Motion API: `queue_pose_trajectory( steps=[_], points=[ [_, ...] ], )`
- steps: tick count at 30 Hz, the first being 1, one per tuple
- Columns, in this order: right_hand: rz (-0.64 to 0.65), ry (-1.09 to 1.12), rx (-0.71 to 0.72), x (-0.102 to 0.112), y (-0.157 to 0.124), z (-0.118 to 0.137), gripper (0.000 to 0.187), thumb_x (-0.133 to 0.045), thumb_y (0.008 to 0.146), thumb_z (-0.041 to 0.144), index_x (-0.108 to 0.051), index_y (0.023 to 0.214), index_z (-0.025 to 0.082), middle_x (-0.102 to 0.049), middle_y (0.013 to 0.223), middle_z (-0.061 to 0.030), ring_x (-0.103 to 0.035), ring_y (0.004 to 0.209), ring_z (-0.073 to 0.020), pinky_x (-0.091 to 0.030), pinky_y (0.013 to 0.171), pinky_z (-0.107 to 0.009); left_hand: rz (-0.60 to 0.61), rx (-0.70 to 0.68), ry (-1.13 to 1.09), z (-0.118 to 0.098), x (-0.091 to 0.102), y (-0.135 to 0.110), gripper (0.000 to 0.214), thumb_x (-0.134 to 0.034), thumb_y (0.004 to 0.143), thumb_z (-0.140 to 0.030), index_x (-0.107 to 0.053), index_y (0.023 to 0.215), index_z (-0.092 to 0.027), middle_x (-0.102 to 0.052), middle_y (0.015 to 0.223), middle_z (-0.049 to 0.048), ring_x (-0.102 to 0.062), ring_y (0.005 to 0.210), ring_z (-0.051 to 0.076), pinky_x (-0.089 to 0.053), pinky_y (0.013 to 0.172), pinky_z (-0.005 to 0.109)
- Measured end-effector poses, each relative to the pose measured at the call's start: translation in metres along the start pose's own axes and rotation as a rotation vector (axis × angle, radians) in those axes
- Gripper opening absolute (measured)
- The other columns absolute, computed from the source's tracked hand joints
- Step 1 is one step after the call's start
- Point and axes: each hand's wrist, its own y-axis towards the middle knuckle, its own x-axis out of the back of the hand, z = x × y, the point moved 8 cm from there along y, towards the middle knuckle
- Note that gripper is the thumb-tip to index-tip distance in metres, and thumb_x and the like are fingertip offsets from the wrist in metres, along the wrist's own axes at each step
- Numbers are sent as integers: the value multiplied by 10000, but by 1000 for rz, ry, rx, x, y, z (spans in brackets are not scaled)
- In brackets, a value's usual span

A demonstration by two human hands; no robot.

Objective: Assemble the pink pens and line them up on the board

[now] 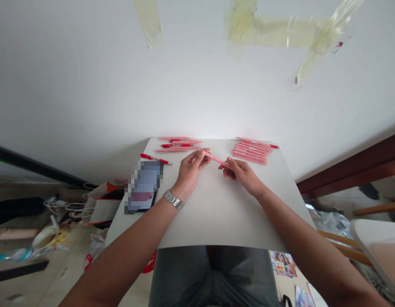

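A pink pen [219, 160] is held between my two hands above the white table [216, 213]. My left hand [191, 169] pinches its upper left end between thumb and fingers. My right hand [240, 171] is closed around the lower right end. Beyond my left hand lie several loose pink and red pens [178, 145], roughly side by side. Past my right hand is a neat row of pink pens [252, 152]. A red pen [274, 146] shows its tip at that row's far right.
At the table's left edge lies a blurred-out phone-like device [144, 185], with a red pen [155, 159] just behind it. A taped white wall [197, 85] stands behind the table. Bags, cables and a cup [46, 238] lie at the left; a white chair [379, 243] is at the right.
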Motion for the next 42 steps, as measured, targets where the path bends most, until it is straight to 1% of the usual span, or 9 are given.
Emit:
queue_pose_trajectory(
  steps=[8,14,17,21,25,32,36,39,42],
  points=[
    [9,-12,61,-2,2,6,466,-632,972,667,-638,957,201,-661,770,-5,-492,614,-121,-385,583,-284,0,-18,23,-3,0,0,331,-790,909,-510,-819,971,-186,-748,1283,98,-727,1040,169,-606,1037,361],
    [-1,25,72,-3,4,6,454,-730,904,642,-571,978,223,-646,774,15,-508,608,-114,-383,550,-264,-4,-22,21,-2,1,1,352,-796,901,-521,-825,954,-174,-754,1258,102,-724,1010,159,-607,1014,333],
    [13,21,49,-3,1,7,459,-654,951,673,-604,1024,222,-670,802,-2,-513,612,-120,-388,547,-270,-3,-9,8,0,0,1,347,-803,896,-519,-828,979,-183,-756,1257,102,-722,1002,158,-611,1005,336],
    [60,3,4,-6,-2,8,574,-485,1017,726,-687,982,190,-677,831,-45,-511,638,-130,-389,556,-284,14,-14,23,-2,-2,0,341,-793,905,-517,-830,949,-180,-756,1250,100,-721,1013,161,-610,998,326],
    [60,-23,39,-6,-1,10,524,-551,998,705,-658,949,194,-658,788,-23,-500,629,-124,-386,561,-280,18,-14,46,-3,-3,-1,363,-790,903,-531,-830,917,-170,-750,1264,108,-720,1005,164,-611,987,328],
    [14,30,76,-3,2,8,437,-746,909,610,-553,1004,230,-659,786,20,-535,612,-115,-405,561,-271,-6,-11,11,-1,-1,0,335,-810,895,-496,-829,1003,-180,-767,1216,104,-726,1011,173,-611,998,350],
    [28,11,43,-4,0,8,451,-634,972,659,-608,1067,219,-705,824,-15,-554,633,-132,-417,563,-282,-6,-3,12,-1,-1,0,332,-809,897,-495,-829,985,-175,-767,1200,100,-721,983,159,-613,991,342],
    [51,-2,47,-5,-1,10,492,-525,1024,678,-655,995,204,-725,851,-43,-555,653,-135,-418,579,-289,9,-5,18,-1,-2,0,321,-796,911,-493,-830,970,-179,-755,1246,99,-716,992,152,-614,992,331],
    [51,-14,61,-5,0,9,489,-536,1024,671,-655,952,202,-724,822,-40,-545,642,-131,-412,582,-288,6,-6,15,0,-2,0,322,-804,902,-498,-833,978,-187,-758,1232,97,-718,995,158,-617,993,339]
  ],
)
